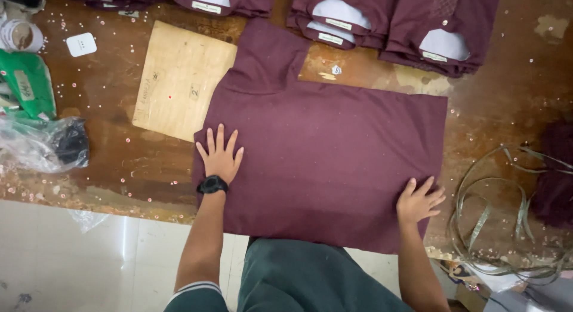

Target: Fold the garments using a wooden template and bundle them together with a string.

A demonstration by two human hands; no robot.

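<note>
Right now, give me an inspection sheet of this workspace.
Surface: worn brown table, dotted with small pale specks.
Job's things: maroon garment spread flat, one sleeve folded out at top; plywood board partly under it.
Clutter: folded maroon shirts stacked at the far edge; plastic bags and green packet at left.
Hands: left hand and right hand flat on the garment, fingers spread.
Cables: loose strapping bands coiled at right.
Surroundings: pale floor below.

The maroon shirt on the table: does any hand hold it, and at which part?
Nothing is gripped. The left hand lies flat on the maroon shirt near its left edge; the right hand presses flat near its right edge.
</note>
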